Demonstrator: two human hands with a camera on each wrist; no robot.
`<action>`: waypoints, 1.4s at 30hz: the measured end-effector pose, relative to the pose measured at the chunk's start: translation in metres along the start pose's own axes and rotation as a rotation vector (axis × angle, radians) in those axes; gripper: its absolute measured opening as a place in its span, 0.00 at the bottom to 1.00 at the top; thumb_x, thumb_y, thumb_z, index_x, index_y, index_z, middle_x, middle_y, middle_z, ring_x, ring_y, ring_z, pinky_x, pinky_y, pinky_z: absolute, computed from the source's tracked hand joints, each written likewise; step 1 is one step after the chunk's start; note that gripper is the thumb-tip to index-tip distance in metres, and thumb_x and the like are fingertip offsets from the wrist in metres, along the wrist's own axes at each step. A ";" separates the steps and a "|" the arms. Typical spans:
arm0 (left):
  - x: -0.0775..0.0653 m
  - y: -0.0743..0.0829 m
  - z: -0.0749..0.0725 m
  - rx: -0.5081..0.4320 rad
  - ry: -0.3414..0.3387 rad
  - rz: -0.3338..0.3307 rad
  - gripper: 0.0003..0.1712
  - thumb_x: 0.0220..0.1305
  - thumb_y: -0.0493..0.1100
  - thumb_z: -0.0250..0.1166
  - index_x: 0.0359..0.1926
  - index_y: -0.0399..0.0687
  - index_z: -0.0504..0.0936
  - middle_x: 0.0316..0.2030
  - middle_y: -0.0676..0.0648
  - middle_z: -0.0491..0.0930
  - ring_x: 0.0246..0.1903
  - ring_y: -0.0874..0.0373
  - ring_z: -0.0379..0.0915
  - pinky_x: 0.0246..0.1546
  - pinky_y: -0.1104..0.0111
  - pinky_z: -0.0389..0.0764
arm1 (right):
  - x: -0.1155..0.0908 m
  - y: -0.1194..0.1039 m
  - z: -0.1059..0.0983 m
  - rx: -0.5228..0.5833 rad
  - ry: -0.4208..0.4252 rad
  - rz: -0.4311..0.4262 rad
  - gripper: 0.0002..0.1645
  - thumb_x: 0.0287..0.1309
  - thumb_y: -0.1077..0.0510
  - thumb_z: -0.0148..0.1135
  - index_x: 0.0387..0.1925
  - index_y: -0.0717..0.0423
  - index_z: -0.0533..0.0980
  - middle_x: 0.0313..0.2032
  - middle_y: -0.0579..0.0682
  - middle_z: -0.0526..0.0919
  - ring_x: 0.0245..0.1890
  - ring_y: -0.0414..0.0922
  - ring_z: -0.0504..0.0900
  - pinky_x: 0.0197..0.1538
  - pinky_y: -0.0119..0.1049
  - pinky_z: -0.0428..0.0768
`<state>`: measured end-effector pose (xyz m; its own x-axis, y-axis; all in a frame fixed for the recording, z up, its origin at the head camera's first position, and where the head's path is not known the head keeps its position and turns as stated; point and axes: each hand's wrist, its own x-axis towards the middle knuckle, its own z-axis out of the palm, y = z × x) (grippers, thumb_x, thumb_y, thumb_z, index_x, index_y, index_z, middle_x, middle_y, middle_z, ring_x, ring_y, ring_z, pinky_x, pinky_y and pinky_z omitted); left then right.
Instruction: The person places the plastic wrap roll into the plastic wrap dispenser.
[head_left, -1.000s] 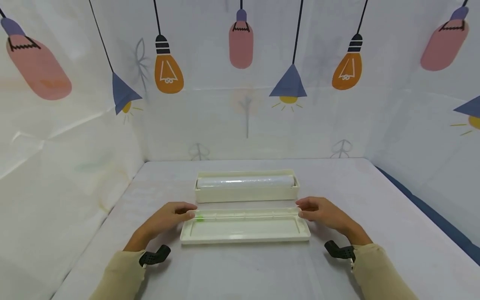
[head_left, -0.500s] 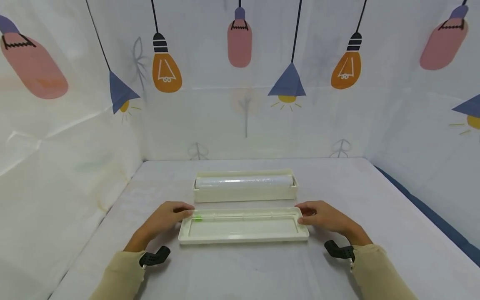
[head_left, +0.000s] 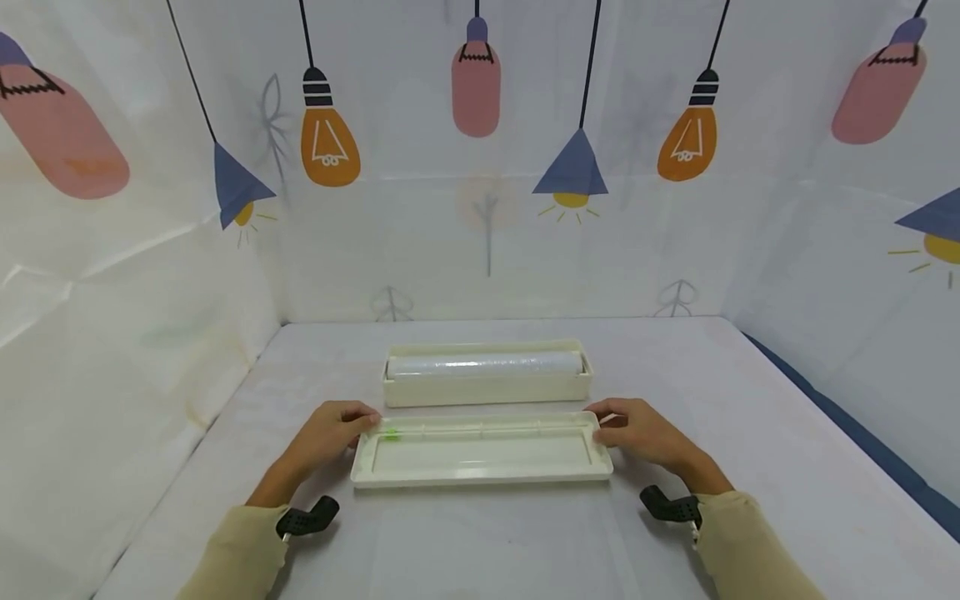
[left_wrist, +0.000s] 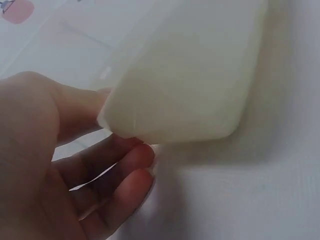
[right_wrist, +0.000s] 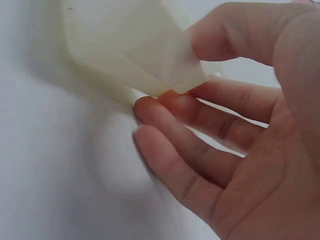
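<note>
A long cream plastic lid (head_left: 483, 458) of a cling film box is held between the two hands, with a green slider (head_left: 392, 434) near its left end. My left hand (head_left: 326, 435) pinches the far left corner, thumb on top and fingers below. At the opposite corner my right hand (head_left: 647, 433) does the same. Both wrist views show fingertips under the lid's end and a shadow beneath it; whether its near edge touches the table I cannot tell. Just beyond lies the cream box (head_left: 487, 392), open at the top, with a roll of cling film (head_left: 483, 364) inside.
A white cloth covers the table (head_left: 480, 542). White sheets printed with hanging lamps form a back wall (head_left: 420, 242) and side walls. A dark blue strip (head_left: 840, 417) shows along the right edge. Each wrist wears a black camera mount (head_left: 308, 517).
The right thumb has come down over the lid's right end, and the right fingers now grip it. The lid has shifted slightly, while the whole view drifted a little left.
</note>
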<state>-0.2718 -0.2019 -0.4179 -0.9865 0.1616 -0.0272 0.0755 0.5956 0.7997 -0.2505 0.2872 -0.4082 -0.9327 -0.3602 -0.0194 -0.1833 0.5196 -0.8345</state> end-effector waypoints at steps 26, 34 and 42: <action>-0.001 0.004 -0.003 -0.145 0.181 0.031 0.25 0.70 0.57 0.64 0.54 0.41 0.84 0.58 0.40 0.79 0.54 0.48 0.76 0.41 0.64 0.84 | 0.008 -0.003 0.013 0.196 0.094 0.072 0.34 0.69 0.55 0.61 0.68 0.72 0.66 0.58 0.63 0.79 0.51 0.51 0.82 0.47 0.38 0.83; -0.001 0.007 -0.003 -0.215 0.195 0.016 0.31 0.68 0.61 0.64 0.58 0.41 0.82 0.59 0.42 0.78 0.58 0.48 0.73 0.45 0.67 0.83 | 0.008 -0.002 0.015 0.221 0.138 0.021 0.31 0.68 0.58 0.62 0.65 0.73 0.68 0.58 0.65 0.78 0.53 0.53 0.81 0.48 0.37 0.83; 0.000 0.006 -0.002 -0.230 0.129 -0.067 0.37 0.71 0.64 0.59 0.65 0.39 0.76 0.63 0.39 0.75 0.58 0.46 0.74 0.57 0.57 0.78 | 0.008 -0.001 0.015 0.299 0.186 0.011 0.31 0.65 0.62 0.65 0.65 0.73 0.68 0.57 0.68 0.78 0.54 0.55 0.81 0.47 0.40 0.85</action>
<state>-0.2718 -0.1999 -0.4123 -0.9997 0.0171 -0.0195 -0.0110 0.4046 0.9144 -0.2531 0.2719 -0.4155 -0.9797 -0.1947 0.0483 -0.0995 0.2627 -0.9598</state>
